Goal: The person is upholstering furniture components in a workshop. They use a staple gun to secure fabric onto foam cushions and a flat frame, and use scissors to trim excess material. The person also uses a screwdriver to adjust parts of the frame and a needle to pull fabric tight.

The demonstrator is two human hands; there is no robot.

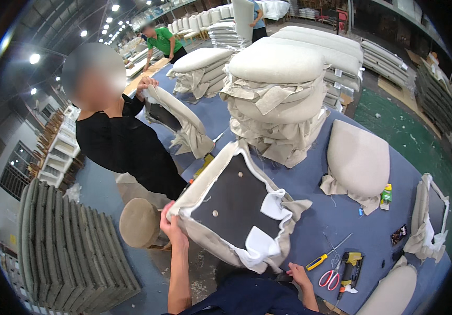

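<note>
A beige upholstered chair seat (246, 193) is tilted up before me, its dark underside with two pale round spots facing me. My left hand (173, 229) is closed on its left edge, thumb on the rim. White padding (260, 245) and loose beige fabric stick out along its right and lower edges. Close to the seat's lower right corner is my right hand (300, 276), fingers loosely bent and apart, with no object visible in it. Nearest to it on the table lie a yellow screwdriver (317, 261), red-handled scissors (329, 280) and a yellow-black staple gun (350, 273).
A blue-grey table (310, 210) bears a tall stack of beige cushions (275, 94), a single cushion (358, 160) and a green-yellow box (387, 197). Across from me a person in black (126, 142) holds another cushion (176, 118). Grey panels (68, 247) and a round stool (139, 222) stand left.
</note>
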